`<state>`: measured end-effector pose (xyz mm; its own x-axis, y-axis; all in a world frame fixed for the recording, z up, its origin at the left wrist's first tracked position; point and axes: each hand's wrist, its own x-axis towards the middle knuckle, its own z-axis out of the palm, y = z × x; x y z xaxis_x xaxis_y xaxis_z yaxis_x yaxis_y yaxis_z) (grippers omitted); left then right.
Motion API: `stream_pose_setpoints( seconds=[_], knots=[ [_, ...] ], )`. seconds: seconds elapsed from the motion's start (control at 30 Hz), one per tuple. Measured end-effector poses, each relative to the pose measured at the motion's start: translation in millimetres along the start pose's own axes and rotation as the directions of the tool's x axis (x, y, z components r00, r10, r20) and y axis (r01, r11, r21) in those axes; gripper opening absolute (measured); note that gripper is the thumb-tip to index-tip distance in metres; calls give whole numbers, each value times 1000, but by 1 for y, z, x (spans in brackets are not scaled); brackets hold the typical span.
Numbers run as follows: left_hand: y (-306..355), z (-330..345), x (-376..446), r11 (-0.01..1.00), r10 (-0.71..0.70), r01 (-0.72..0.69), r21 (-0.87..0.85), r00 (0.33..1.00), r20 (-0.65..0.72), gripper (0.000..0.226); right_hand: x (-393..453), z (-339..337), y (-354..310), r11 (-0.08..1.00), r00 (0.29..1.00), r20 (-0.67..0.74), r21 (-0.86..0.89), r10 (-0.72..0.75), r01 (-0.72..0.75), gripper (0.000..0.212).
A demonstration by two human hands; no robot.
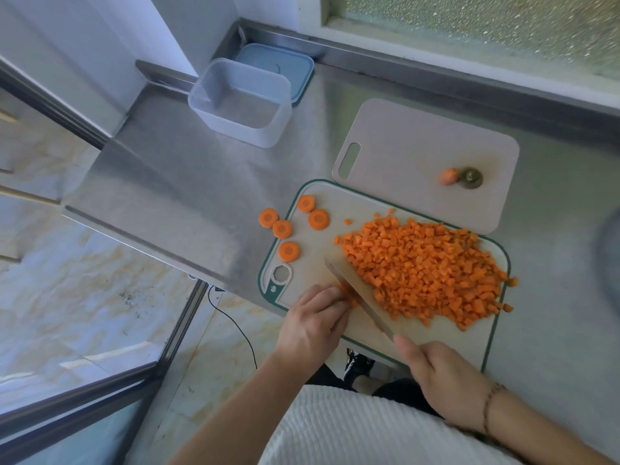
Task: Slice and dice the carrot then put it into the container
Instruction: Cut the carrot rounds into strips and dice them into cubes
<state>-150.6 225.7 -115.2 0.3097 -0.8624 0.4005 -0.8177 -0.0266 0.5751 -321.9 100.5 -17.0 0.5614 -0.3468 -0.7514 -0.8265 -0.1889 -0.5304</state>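
Observation:
A big heap of diced carrot [426, 266] covers the right half of the green-rimmed cutting board [322, 250]. Several round carrot slices [289, 251] lie at the board's left end, two of them on the steel counter beside it. My right hand [443, 380] grips the handle of a knife [355, 293], whose blade slants across the board's near left part. My left hand [312, 323] holds down small carrot pieces [349, 295] against the blade with curled fingers; most of them are hidden. The clear empty container [240, 102] stands at the far left of the counter.
A blue lid [295, 67] lies behind the container. A second pale board [419, 149] beyond the first holds the carrot's cut end [448, 176] and stem top [470, 177]. The counter edge [141, 243] drops to a tiled floor at left. A blurred grey object [609, 260] is at right.

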Motion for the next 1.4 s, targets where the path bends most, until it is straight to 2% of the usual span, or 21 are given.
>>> stream_pose_setpoints(
  seconds=[0.1, 0.2, 0.37, 0.6, 0.77, 0.87, 1.13, 1.27, 1.4],
  knots=[
    [0, -2, 1, 1000, 5, -5, 3, 1000, 19, 4, 12, -4, -11, 999, 1000, -10, 47, -12, 13, 64],
    [0, -3, 1, 1000, -15, 15, 12, 999, 29, 4, 2, -5, -7, 998, 998, -35, 11, -54, 55, 62],
    [-1, 0, -4, 999, -39, 39, 14, 999, 11, 7, -16, 1, 10, 999, 1000, -5, -33, 0, 0, 58],
    [-1, -3, -4, 998, -55, 55, 7, 998, 26, 6, 12, 4, -8, 998, 998, -7, 20, -58, 58, 63],
    [-3, -6, -7, 997, -31, 30, 65, 999, 19, 4, -8, 1, 8, 999, 999, 23, 8, -42, 41, 59],
    [-3, -5, -8, 997, -10, 9, 75, 1000, 11, 11, -10, 4, 11, 999, 999, 41, 22, -25, 24, 59],
    [-7, -5, -8, 999, -13, 13, 40, 1000, 18, 13, 7, 13, 5, 997, 997, 44, 59, -55, 53, 63],
    [-13, -11, -2, 997, 66, -70, 45, 995, 75, 15, 0, 1, 11, 993, 997, 35, 106, -63, 59, 65],
    [-26, -22, 15, 969, 151, -174, 178, 979, 134, 17, -19, -15, 25, 979, 1000, 13, 201, -22, 19, 66]
  ],
)
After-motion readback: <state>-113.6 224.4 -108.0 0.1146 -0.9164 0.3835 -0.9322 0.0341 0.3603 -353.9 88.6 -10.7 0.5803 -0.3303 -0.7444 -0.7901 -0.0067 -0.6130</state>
